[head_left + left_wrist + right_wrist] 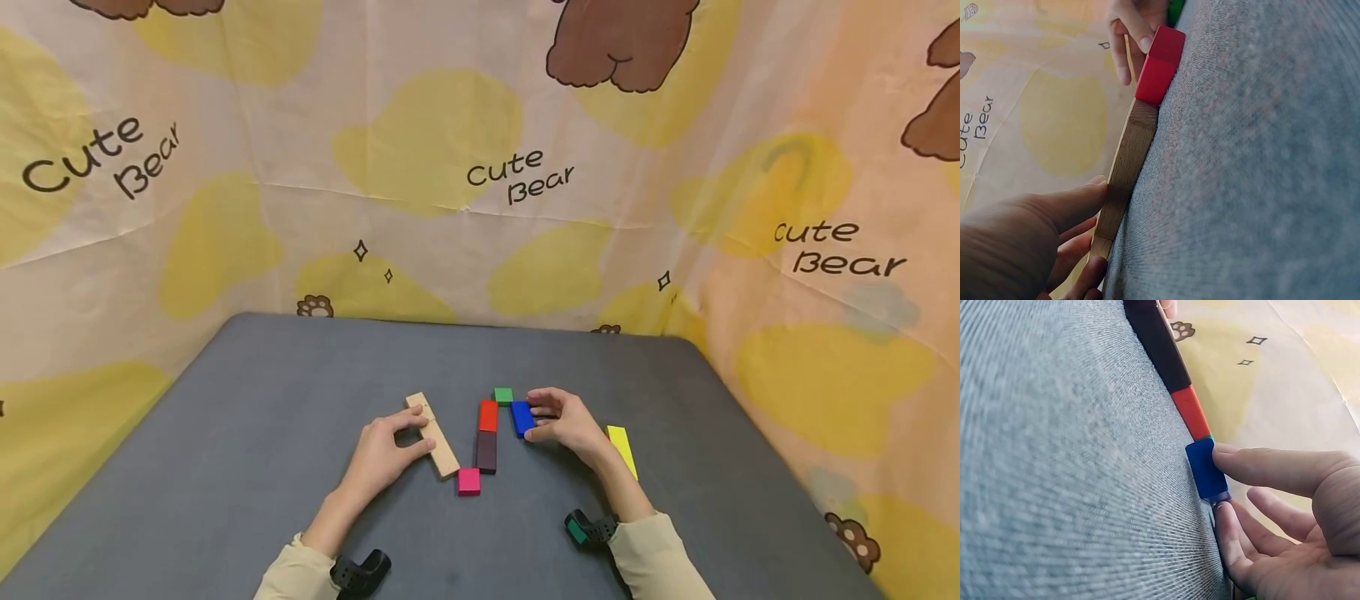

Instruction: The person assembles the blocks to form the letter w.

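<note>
In the head view my left hand (382, 454) pinches a plain wooden block (438, 446) with thumb and fingertips. A seam near its far end suggests a second plain piece. My right hand (562, 421) holds a blue block (522, 419) between thumb and fingers; the right wrist view shows the thumb on one end of this block (1207, 469). A magenta block (468, 481) sits by the wooden block's near end. From there a dark purple block (486, 452) and a red block (488, 415) run away in line to a green block (502, 396), beside the blue one.
A yellow block (621, 450) lies right of my right wrist, with a bit of red partly hidden beside it. The grey cloth-covered table (315, 367) ends at a printed curtain (450, 267). Both wrists wear dark bands.
</note>
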`<state>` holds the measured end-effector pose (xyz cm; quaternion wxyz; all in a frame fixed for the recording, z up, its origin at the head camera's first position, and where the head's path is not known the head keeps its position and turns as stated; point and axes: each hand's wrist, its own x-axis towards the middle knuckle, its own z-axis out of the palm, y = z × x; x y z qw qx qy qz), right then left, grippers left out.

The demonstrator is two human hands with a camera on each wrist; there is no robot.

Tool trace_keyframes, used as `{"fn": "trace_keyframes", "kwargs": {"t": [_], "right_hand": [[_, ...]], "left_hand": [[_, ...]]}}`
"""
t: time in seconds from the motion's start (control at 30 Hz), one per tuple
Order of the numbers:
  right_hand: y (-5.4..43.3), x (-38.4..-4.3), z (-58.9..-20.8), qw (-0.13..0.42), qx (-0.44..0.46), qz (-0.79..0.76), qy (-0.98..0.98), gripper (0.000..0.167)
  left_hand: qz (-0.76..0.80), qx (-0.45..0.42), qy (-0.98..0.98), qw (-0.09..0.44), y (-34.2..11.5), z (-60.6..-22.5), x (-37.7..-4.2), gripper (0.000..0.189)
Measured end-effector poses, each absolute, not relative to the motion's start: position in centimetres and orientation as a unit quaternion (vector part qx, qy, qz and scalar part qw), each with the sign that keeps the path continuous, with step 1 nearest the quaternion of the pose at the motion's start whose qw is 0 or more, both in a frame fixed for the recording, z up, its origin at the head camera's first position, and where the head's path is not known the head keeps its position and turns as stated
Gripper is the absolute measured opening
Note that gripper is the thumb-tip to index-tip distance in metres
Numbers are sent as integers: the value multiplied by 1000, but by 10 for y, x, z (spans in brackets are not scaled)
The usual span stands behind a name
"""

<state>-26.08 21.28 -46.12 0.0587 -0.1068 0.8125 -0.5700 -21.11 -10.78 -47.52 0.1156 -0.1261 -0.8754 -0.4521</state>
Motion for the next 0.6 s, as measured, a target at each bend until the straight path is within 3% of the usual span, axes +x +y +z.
{"fn": "trace_keyframes", "kwargs": {"t": [0.27, 0.6], "right_hand": [[213, -262, -463, 70, -102, -592, 796, 65], [226, -261, -449, 49, -88, -638, 763, 51]], "left_hand": [[-456, -125, -872, 125, -109, -475, -210, 32], [-461, -122, -871, 116, -108, -478, -213, 34]]}}
